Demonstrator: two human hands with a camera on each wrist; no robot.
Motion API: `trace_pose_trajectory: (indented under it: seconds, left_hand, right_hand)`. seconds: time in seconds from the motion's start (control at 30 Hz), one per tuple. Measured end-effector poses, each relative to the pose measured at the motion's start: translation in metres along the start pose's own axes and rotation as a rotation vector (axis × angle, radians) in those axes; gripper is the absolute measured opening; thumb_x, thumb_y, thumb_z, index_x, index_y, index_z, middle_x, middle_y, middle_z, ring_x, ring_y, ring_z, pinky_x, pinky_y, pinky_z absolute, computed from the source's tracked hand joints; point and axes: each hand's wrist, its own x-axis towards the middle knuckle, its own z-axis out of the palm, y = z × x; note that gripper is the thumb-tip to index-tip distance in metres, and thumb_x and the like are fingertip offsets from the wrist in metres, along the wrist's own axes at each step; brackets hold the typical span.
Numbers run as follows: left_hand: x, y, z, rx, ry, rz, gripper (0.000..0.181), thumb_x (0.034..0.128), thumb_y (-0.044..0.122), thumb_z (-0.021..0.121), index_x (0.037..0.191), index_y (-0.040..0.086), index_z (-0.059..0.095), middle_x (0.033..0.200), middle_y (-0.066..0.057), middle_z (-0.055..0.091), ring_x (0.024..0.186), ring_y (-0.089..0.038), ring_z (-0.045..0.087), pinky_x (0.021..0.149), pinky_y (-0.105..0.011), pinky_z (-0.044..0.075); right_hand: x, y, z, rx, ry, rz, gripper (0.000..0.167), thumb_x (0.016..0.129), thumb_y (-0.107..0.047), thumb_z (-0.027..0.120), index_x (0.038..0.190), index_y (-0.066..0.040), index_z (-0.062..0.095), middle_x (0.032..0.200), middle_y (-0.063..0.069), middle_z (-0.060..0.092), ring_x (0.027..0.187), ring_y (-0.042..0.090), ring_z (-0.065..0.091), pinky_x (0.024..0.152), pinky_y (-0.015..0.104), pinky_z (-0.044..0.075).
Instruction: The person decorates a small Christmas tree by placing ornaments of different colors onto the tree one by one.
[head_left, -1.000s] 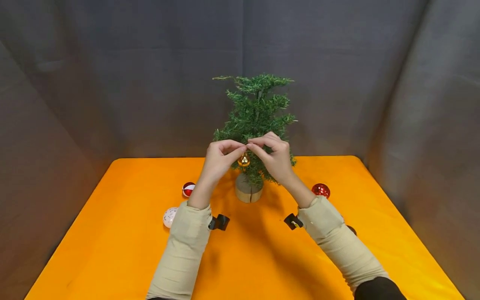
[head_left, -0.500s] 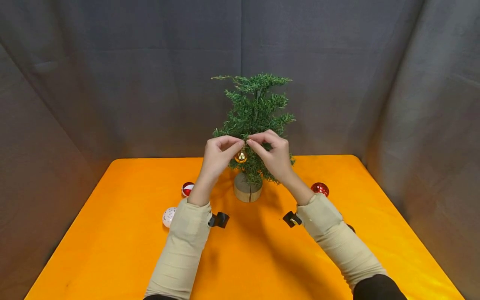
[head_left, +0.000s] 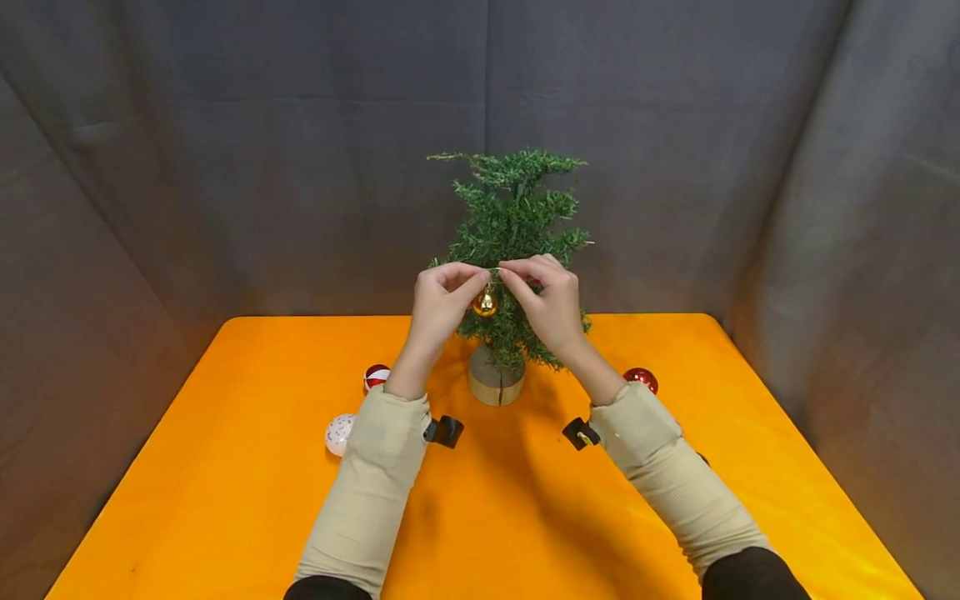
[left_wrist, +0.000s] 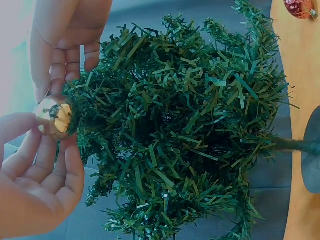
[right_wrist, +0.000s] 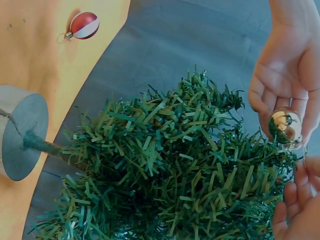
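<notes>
The shiny gold ball ornament [head_left: 485, 301] hangs in front of the bushy green artificial tree [head_left: 517, 208], just below the fingertips of the left hand [head_left: 442, 302] and a little farther from the right hand [head_left: 549, 304]. Its thin gold cord [head_left: 494, 268] stretches sideways between the two, each hand pinching it.

Bench [head_left: 225, 500]: orange, rounded at the far corners.
Wooden base [head_left: 496, 379]: stands upright, cracked down the front, carrying the green tree [head_left: 517, 175].
Red-and-white ball [head_left: 377, 377]: lies left of the base.
Speckled white ball [head_left: 340, 434]: lies nearer, farther left.
Shiny red ball [head_left: 641, 380]: lies well to the right, partly hidden.
Dark thing [head_left: 702, 457]: barely showing, nearer, farther right.
</notes>
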Motion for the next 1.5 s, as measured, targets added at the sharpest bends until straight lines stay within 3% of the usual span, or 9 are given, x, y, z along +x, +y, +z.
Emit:
trace_pose_trajectory:
  seconds: [0.4, 0.67, 0.87, 1.13, 1.5]
  left_hand:
    - [0.006, -0.003, 0.004, 0.069, 0.03, -0.01, 0.017, 0.0853, 0.011, 0.06, 0.09, -0.004, 0.068, 0.078, -0.011, 0.063, 0.062, -0.014, 0.05, 0.056, -0.023, 0.041]
    - [0.009, -0.002, 0.009, 0.18, 0.048, -0.002, 0.017, 0.0847, 0.015, 0.061, 0.089, 0.0, 0.069, 0.077, -0.01, 0.064, 0.064, -0.017, 0.054, 0.058, -0.024, 0.044]
    - [0.008, -0.002, 0.01, 0.281, 0.05, 0.011, 0.016, 0.0839, 0.017, 0.062, 0.086, 0.003, 0.07, 0.077, -0.008, 0.065, 0.069, -0.019, 0.057, 0.061, -0.028, 0.046]
    - [0.006, -0.009, 0.01, 0.366, 0.052, 0.019, 0.015, 0.0842, 0.016, 0.062, 0.086, 0.004, 0.071, 0.077, -0.007, 0.065, 0.069, -0.018, 0.057, 0.063, -0.029, 0.047]
    - [0.0, -0.011, 0.008, 0.401, 0.06, -0.007, 0.013, 0.0828, 0.014, 0.064, 0.086, 0.003, 0.071, 0.076, -0.007, 0.066, 0.067, -0.019, 0.059, 0.061, -0.029, 0.048]
  right_hand:
    - [0.0, 0.0, 0.0, -0.052, -0.041, 0.086, 0.014, 0.086, -0.002, 0.058, 0.092, 0.006, 0.067, 0.072, 0.011, 0.062, 0.057, 0.017, 0.048, 0.048, 0.023, 0.037]
    - [0.002, -0.001, -0.001, -0.095, -0.059, 0.156, 0.015, 0.088, -0.003, 0.054, 0.093, 0.004, 0.067, 0.068, 0.009, 0.061, 0.044, 0.013, 0.042, 0.041, 0.022, 0.032]
    - [0.001, -0.002, -0.003, -0.184, -0.105, 0.175, 0.015, 0.086, -0.002, 0.055, 0.09, 0.003, 0.068, 0.064, 0.009, 0.058, 0.052, 0.017, 0.046, 0.05, 0.026, 0.037]
    - [0.001, -0.006, -0.004, -0.352, -0.186, 0.184, 0.016, 0.085, -0.003, 0.054, 0.09, 0.001, 0.07, 0.069, 0.009, 0.057, 0.06, 0.02, 0.046, 0.053, 0.03, 0.039]
    - [0.0, -0.008, -0.005, -0.37, -0.231, 0.194, 0.017, 0.083, -0.004, 0.056, 0.091, -0.001, 0.071, 0.075, 0.008, 0.057, 0.068, 0.021, 0.05, 0.057, 0.031, 0.042]
